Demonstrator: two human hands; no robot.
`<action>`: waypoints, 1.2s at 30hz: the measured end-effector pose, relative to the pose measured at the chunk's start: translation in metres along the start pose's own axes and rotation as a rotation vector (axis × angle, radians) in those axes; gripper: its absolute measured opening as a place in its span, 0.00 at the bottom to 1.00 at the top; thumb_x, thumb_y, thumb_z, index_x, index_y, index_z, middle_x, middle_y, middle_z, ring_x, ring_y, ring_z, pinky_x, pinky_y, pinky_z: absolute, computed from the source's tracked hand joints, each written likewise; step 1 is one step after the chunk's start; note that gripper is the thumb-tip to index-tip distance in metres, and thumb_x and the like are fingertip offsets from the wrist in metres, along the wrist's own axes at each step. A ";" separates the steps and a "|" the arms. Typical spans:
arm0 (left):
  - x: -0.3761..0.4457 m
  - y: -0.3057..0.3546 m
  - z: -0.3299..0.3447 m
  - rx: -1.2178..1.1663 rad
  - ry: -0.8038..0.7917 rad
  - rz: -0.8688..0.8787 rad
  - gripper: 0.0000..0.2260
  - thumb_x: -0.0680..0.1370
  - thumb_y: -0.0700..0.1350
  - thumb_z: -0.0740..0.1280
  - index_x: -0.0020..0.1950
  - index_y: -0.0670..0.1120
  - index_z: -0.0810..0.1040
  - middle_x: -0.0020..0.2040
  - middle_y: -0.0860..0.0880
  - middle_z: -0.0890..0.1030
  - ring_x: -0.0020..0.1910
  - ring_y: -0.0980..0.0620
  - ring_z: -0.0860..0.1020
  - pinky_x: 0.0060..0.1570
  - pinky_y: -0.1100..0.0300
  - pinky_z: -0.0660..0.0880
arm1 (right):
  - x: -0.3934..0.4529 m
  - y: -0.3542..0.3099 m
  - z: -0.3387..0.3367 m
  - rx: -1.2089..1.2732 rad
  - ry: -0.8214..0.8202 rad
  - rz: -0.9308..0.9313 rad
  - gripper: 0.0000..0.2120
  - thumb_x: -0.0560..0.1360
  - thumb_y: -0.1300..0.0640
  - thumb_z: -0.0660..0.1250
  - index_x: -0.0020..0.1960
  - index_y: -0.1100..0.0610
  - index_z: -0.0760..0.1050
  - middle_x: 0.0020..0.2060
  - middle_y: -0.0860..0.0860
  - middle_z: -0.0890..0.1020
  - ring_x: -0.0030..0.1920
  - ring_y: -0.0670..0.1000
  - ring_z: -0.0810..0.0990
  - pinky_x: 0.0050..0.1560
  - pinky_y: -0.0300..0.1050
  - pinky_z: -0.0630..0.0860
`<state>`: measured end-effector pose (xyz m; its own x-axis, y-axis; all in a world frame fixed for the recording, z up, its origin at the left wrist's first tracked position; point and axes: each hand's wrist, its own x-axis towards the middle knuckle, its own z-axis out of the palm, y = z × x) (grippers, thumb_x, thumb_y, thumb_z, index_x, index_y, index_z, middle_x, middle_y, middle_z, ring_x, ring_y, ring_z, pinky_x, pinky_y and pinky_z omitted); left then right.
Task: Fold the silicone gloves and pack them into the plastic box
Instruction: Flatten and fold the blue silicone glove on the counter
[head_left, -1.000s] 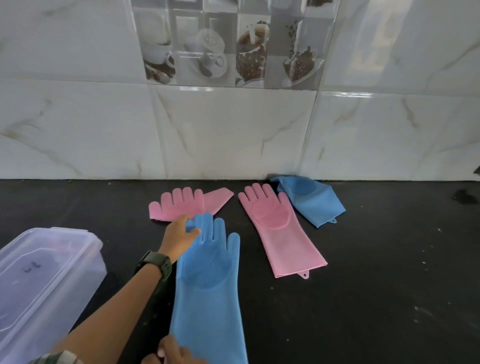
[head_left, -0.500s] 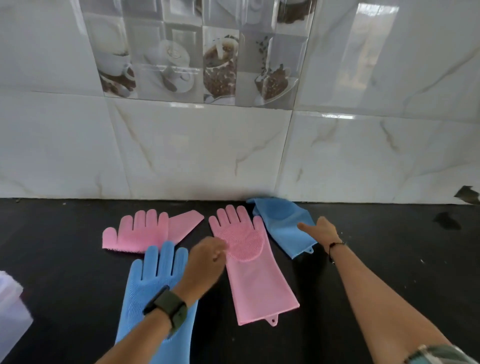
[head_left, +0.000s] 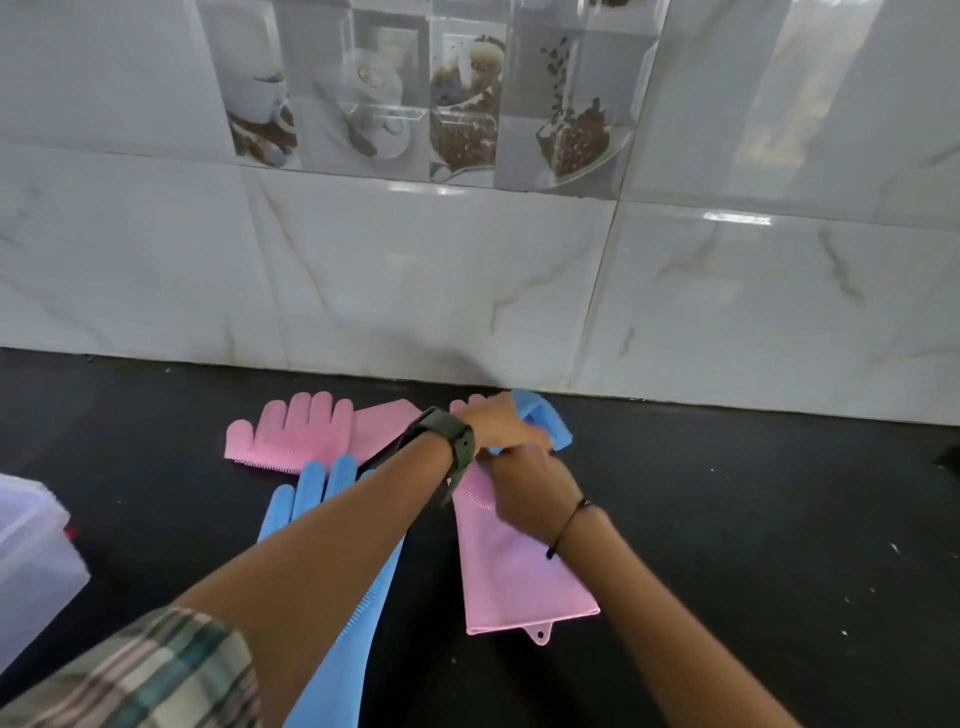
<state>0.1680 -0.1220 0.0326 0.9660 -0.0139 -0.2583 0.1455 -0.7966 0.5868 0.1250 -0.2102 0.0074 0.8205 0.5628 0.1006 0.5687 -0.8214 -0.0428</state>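
Marble-veined wall tiles, one band printed with coffee cups, back a black counter (head_left: 727, 519) that carries all the work.

Head view, sole view. Four silicone gloves are present. A folded pink glove (head_left: 311, 431) lies near the counter's back edge, left of centre. A flat pink glove (head_left: 519, 582) lies at centre, cuff toward the front edge, hanging tab visible. A long blue glove (head_left: 337, 649) lies flat just left of it, fingers pointing to the back edge. A second blue glove (head_left: 543, 421) is at the back edge, raised off the counter and bent over. The left hand (head_left: 498, 423) is closed on this raised blue glove; the right hand (head_left: 524, 483) is curled just below it, apparently pinching its lower part, though blur prevents confirmation. The plastic box (head_left: 31, 561) stands at the counter's left edge.

Handling, by judgement: the gloves appear light, limp and rubbery, with bristled palms; they should bend without creasing and tend to spring open, so a fold needs holding down. Cuff and fingertips are the sensible places to grip.

Obscured: both forearms cover much of the flat pink glove's palm and the long blue glove's middle. The box is cut off by the frame; its contents cannot be determined. The hands are motion-blurred.
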 end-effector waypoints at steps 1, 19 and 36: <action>0.001 -0.008 0.006 0.183 0.048 -0.007 0.18 0.75 0.51 0.62 0.62 0.47 0.68 0.58 0.42 0.72 0.60 0.40 0.72 0.58 0.48 0.70 | -0.007 -0.012 0.009 -0.012 -0.026 0.005 0.20 0.79 0.64 0.54 0.70 0.59 0.65 0.65 0.58 0.74 0.61 0.58 0.76 0.59 0.49 0.75; -0.110 -0.177 -0.011 -1.032 0.263 -0.200 0.08 0.75 0.35 0.58 0.42 0.40 0.75 0.34 0.45 0.74 0.31 0.49 0.73 0.29 0.61 0.69 | -0.098 -0.239 0.008 -0.055 0.078 0.256 0.28 0.32 0.55 0.82 0.28 0.67 0.81 0.16 0.55 0.74 0.10 0.46 0.70 0.11 0.29 0.60; -0.124 -0.227 -0.040 -0.849 0.013 -0.110 0.14 0.74 0.34 0.64 0.60 0.39 0.75 0.56 0.40 0.80 0.49 0.45 0.78 0.52 0.53 0.75 | -0.017 -0.158 -0.011 -0.141 0.048 0.444 0.20 0.79 0.66 0.42 0.68 0.58 0.60 0.65 0.51 0.67 0.65 0.55 0.66 0.61 0.50 0.67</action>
<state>0.0243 0.0851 -0.0381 0.9385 0.0481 -0.3419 0.3446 -0.0707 0.9361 0.0206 -0.0912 0.0234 0.9770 0.1517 0.1496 0.1468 -0.9882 0.0434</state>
